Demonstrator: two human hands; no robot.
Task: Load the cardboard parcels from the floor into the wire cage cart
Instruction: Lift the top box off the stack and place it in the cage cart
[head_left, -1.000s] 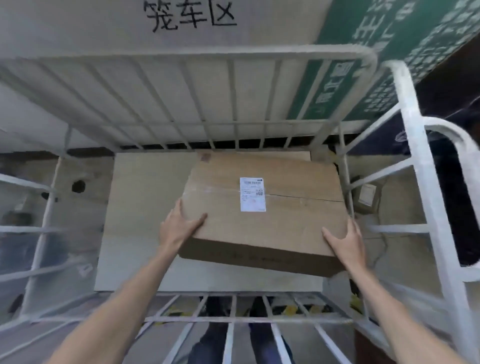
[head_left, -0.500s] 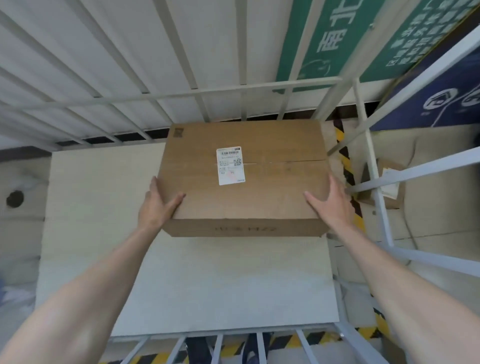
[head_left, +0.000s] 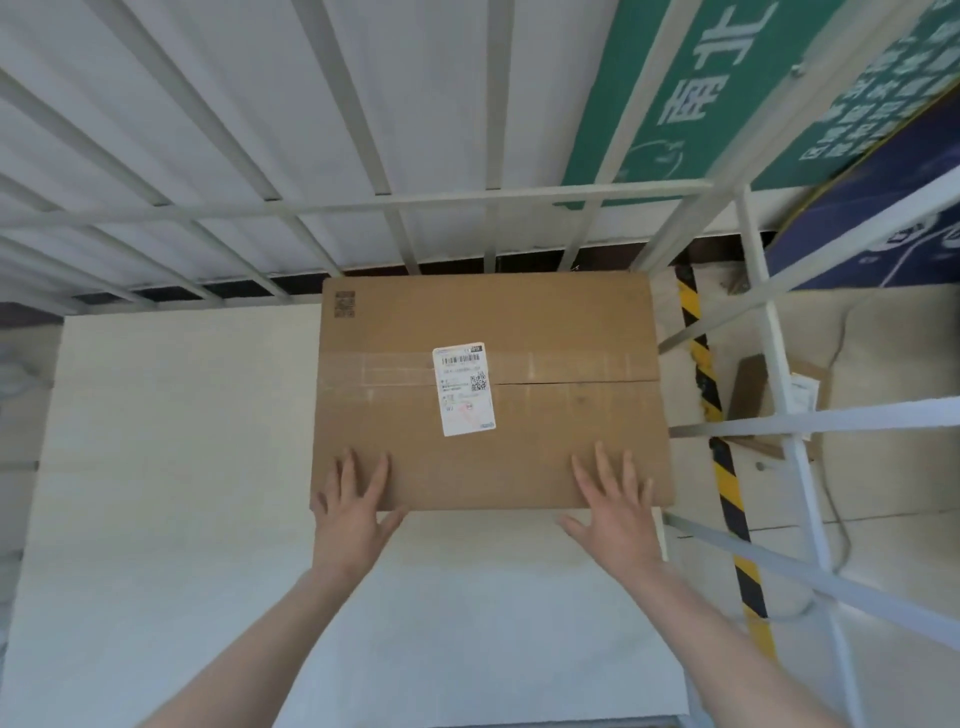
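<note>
The white-painted wire cage cart (head_left: 415, 200) fills most of the view, its back and right walls made of round metal bars crossing at right angles, and its floor is one pale, smooth rectangular base board (head_left: 171, 467) with a matte surface. On that board, pushed into the far right corner against the back bars, lies one large brown corrugated cardboard parcel (head_left: 545, 452), flat and rectangular, its top flaps closed with a strip of clear glossy tape running along the centre seam. A white rectangular shipping label (head_left: 464, 388) with a barcode and a square code sits slightly askew across the seam, and a small dark printed code marks the far left corner of the lid. Half a second ago both hands gripped the parcel by its left and right sides while it hung above the board; now it rests on the board and the hands have shifted to its near edge. The left hand (head_left: 350, 512) lies palm down with fingers spread flat over the near left corner, and the right hand (head_left: 615, 512) lies the same way near the near right corner, fingers splayed, neither closed around anything. Beyond the right-hand bars, on the floor beside a yellow-and-black hazard stripe (head_left: 722, 467), one smaller brown cardboard parcel (head_left: 750, 395) shows, partly hidden by the bars.
</note>
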